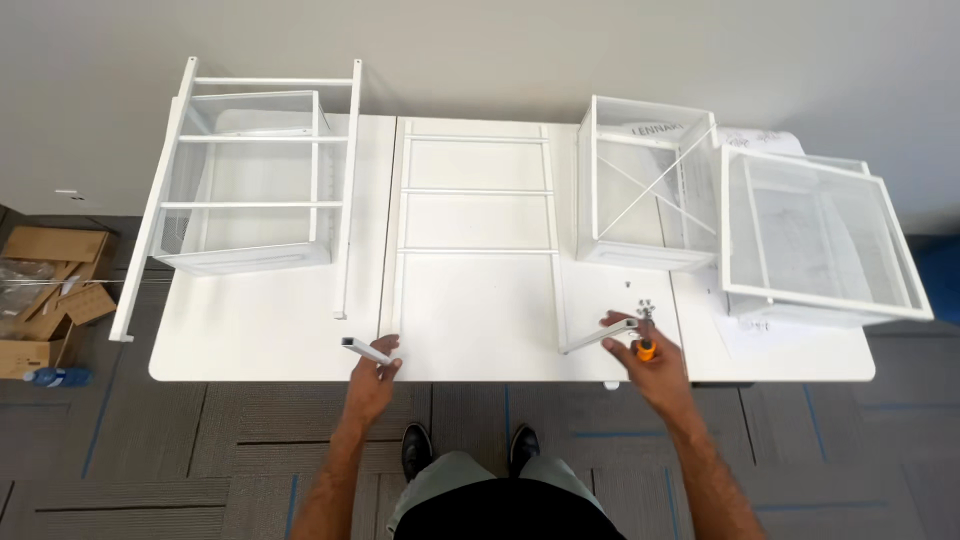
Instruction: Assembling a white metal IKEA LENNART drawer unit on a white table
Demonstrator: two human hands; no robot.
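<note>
Two hands are working at the table's [250,350] near edge: my left hand [372,378] is pinching a short white bar [366,351], while my right hand [645,358] is gripping an orange-handled tool [647,350] against the ladder frame's [475,195] right leg end.

left hand [375,363]: grips white rail [366,351] | right hand [643,360]: orange screwdriver [646,349], rail end [600,337]
</note>
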